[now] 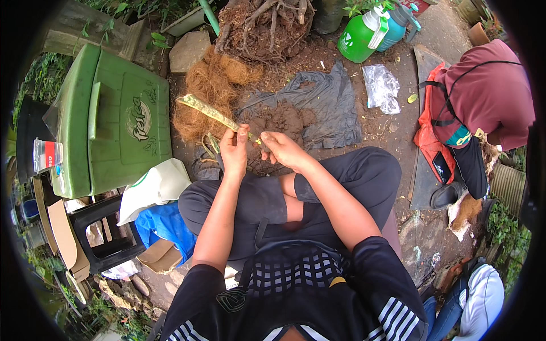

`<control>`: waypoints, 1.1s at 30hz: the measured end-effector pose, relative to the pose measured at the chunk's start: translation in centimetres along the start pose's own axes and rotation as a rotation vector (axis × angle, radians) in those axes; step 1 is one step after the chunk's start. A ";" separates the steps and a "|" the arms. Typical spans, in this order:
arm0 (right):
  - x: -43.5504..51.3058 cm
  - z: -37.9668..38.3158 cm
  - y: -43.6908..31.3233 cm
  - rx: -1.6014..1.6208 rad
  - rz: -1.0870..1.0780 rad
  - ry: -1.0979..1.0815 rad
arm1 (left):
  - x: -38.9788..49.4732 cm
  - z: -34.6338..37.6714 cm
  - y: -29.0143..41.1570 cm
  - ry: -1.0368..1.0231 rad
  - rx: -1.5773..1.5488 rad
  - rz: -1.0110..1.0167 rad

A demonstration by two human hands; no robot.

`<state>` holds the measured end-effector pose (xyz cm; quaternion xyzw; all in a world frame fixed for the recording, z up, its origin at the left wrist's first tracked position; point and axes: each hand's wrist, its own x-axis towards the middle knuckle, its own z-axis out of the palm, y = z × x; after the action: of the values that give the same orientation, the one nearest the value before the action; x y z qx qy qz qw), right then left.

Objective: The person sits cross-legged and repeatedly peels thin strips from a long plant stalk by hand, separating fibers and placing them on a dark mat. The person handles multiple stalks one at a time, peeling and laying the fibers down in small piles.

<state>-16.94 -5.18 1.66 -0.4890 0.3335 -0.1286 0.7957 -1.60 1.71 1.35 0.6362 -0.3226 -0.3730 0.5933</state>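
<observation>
A mottled pale-green plant stem [209,110] slants up to the left from my left hand [235,149], whose thumb and fingers pinch its lower end. My right hand [285,150] is just beside that end, thumb and fingertips curled together near a small yellow-green bit; whether it grips anything I cannot tell. Beyond my hands, a heap of dark moist soil [283,121] lies on a torn black plastic sheet [337,106]. Brown coconut fibre [200,85] is piled to the left, behind the stem. Cut stem pieces [212,144] lie close to my left hand.
A green plastic cooler box [128,123] stands at left, near a white bag [155,185]. A root mass [266,30] is at the top, with a green spray bottle [358,37] to its right. A clear plastic bag [381,88] lies nearby. People are at right and lower right.
</observation>
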 end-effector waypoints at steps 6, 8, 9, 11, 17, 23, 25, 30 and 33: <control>0.2 -0.5 0.5 0.215 -0.016 0.080 | -0.8 1.2 1.5 -0.320 0.308 0.140; 0.3 -0.5 0.3 0.265 -0.027 0.103 | -1.3 1.3 2.0 -0.340 0.497 0.186; 0.1 -0.5 0.3 0.270 -0.043 0.061 | -1.3 1.4 2.1 -0.349 0.553 0.149; -0.1 -0.6 0.2 0.261 0.010 0.023 | -1.1 1.3 2.2 -0.330 0.544 0.197; -0.1 -0.2 0.3 0.268 -0.030 0.011 | -1.2 1.2 1.3 -0.316 0.453 0.230; 0.2 0.0 0.8 0.303 -0.025 0.026 | -1.0 1.3 0.9 -0.340 0.382 0.265; 0.1 0.0 0.9 0.360 -0.022 0.021 | -1.1 1.2 0.7 -0.359 0.316 0.125; 0.0 0.2 0.4 0.245 0.005 0.028 | -1.1 1.4 0.0 -0.340 0.230 0.056; -0.2 0.5 0.2 0.198 -0.023 0.056 | -0.9 1.2 0.2 -0.332 0.367 0.224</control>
<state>-16.76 -4.67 1.69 -0.4080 0.3356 -0.1838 0.8289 -3.08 1.84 1.58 0.6236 -0.5460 -0.3397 0.4446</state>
